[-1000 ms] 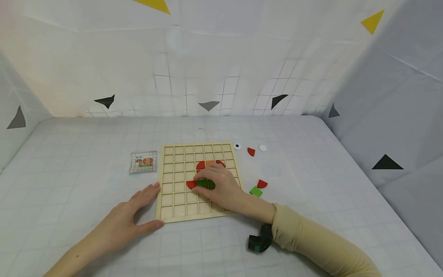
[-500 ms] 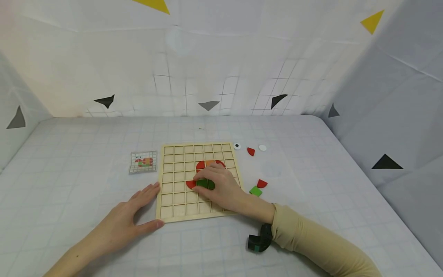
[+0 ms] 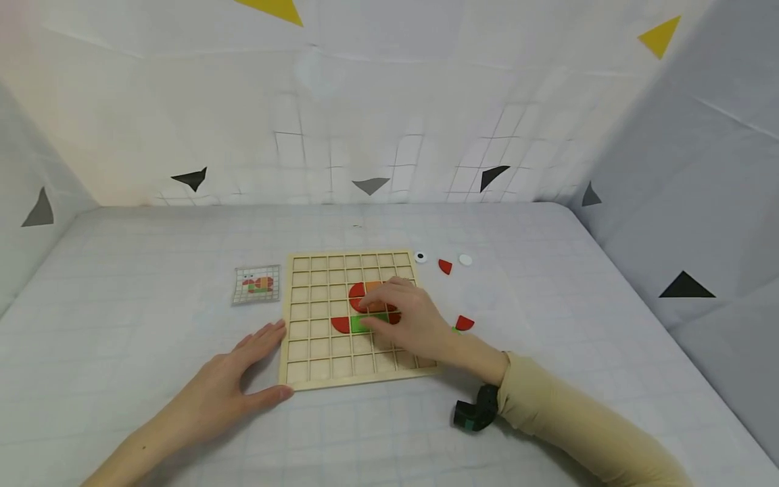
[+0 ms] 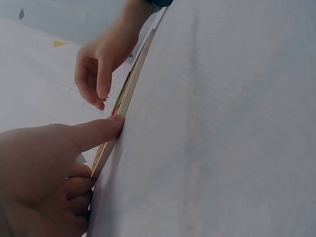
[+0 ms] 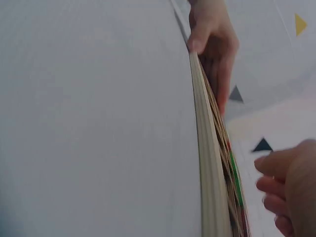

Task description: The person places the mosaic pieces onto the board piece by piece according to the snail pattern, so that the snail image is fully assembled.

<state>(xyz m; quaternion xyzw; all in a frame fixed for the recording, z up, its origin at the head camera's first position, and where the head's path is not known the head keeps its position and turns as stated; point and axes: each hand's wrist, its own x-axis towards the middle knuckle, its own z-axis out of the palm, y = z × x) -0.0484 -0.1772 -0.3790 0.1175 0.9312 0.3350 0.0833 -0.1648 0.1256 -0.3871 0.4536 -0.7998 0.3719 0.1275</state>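
Observation:
A wooden grid board (image 3: 319, 348) lies flat on the table. My left hand (image 3: 225, 385) rests against its left side, fingertips on the left edge and thumb at the near corner. Over the board hovers my right hand (image 3: 414, 321), its fingers loosely bent and parted from the thumb, with nothing visible between them. Beneath it, a green piece (image 3: 359, 325) sits in the grid beside a red quarter-circle (image 3: 341, 325). Farther back are rounded red pieces (image 3: 357, 291) and an orange piece (image 3: 372, 287), partly covered by the right hand. The right wrist view shows the fingers apart from the board.
A small picture card (image 3: 257, 284) lies left of the board. To the right are a red quarter piece (image 3: 464, 323), another red piece (image 3: 445, 266), an eye disc (image 3: 420, 257), a white disc (image 3: 465, 260) and a mostly hidden green piece (image 3: 455, 330).
My right hand has lifted and shifted slightly right, uncovering more of the green and red pieces in the grid. The left hand stays at the board's edge.

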